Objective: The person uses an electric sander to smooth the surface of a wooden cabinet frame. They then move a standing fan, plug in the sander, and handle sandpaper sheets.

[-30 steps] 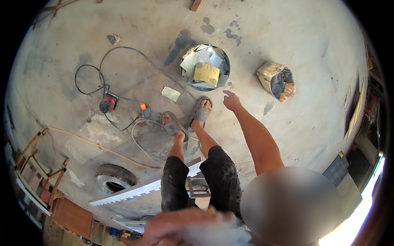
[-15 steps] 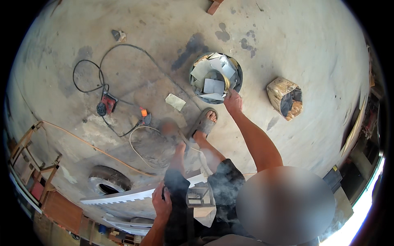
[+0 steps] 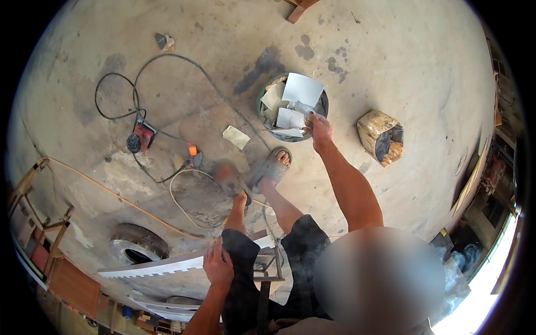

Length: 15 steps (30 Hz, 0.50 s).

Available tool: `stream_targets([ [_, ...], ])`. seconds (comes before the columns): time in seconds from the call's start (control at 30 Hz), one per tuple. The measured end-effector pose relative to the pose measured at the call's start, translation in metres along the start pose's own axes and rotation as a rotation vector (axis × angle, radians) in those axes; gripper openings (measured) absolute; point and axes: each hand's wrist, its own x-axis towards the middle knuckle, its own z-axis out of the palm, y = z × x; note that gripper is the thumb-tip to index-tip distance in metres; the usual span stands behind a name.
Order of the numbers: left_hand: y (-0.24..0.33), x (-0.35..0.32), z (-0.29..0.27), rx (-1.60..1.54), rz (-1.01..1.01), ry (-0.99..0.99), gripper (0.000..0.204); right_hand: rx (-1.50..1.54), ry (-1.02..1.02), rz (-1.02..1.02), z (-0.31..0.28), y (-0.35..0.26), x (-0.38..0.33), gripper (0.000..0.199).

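Note:
My right hand point(image 3: 319, 128) reaches out to the near rim of a round green-rimmed bucket point(image 3: 260, 99) filled with pale sheet scraps point(image 3: 302, 89). Its fingertips curl onto a scrap at the rim; whether they grip it is unclear. My left hand point(image 3: 217, 266) lies flat on my left thigh, holding nothing, beside a long white toothed strip point(image 3: 148, 268). My sandalled feet point(image 3: 272, 166) stand on the concrete just short of the bucket.
A scorched wooden block point(image 3: 381, 137) sits right of the bucket. A red and black power tool point(image 3: 140, 137) with looped cables lies to the left, and a loose pale scrap point(image 3: 236, 137) between them. A tyre point(image 3: 135, 246), wooden frames point(image 3: 34, 223) and a metal stand point(image 3: 268, 267) are nearby.
My right hand has travelled forward from open air onto the bucket's rim. My left hand came up from the lower edge and settled on my thigh. The view has tilted toward the bucket.

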Motion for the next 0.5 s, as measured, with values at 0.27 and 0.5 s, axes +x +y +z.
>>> stream_targets([
  [0.27, -0.006, 0.002, 0.0, 0.012, 0.033, -0.014, 0.04, 0.3, -0.097, 0.125, 0.006, 0.003, -0.014, 0.013],
  [0.5, -0.006, 0.005, -0.003, 0.019, 0.034, -0.031, 0.038, 0.388, 0.037, 0.182, 0.012, 0.006, -0.014, 0.015],
])
